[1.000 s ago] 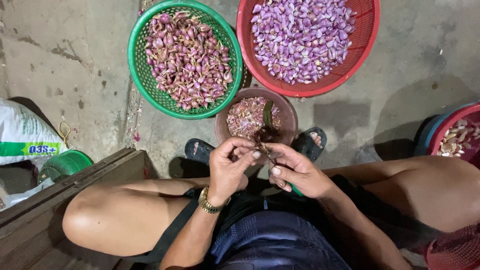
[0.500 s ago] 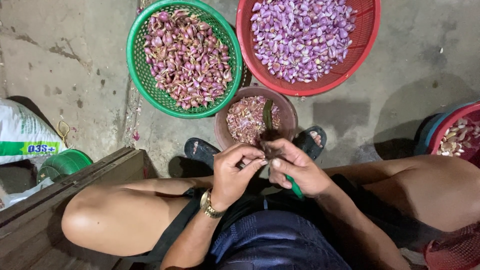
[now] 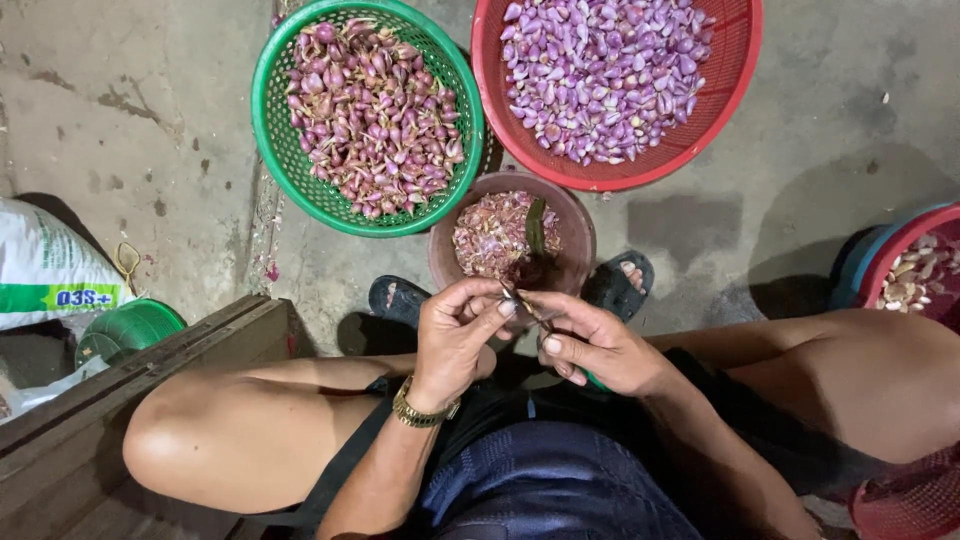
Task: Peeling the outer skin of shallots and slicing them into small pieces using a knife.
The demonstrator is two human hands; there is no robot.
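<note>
The floor (image 3: 150, 120) is rough grey concrete, stained and pitted, filling the upper frame. At upper left of centre sits a round green plastic mesh basket (image 3: 268, 150) heaped with unpeeled shallots (image 3: 370, 115), papery and purple-brown. At upper right of centre a larger red mesh basket (image 3: 745, 60) holds peeled shallots (image 3: 610, 75), smooth and pale violet. The two basket rims touch or nearly touch. Below them, at frame centre, a round brown bowl (image 3: 578, 225) contains dry peelings (image 3: 490, 235). At the right edge, a further red basket (image 3: 890, 255) with pale pieces is partly visible.

The left hand (image 3: 455, 340), with a gold-coloured wristwatch (image 3: 422, 412), has its grip closed to a pinch on a small shallot piece (image 3: 510, 298), just below the bowl. The right hand (image 3: 600, 345) is curled around a green-handled knife (image 3: 595, 380); the blade meets the pinched piece. A wooden bench (image 3: 130, 370) and a white sack (image 3: 50, 265) occupy the left of the frame.
</note>
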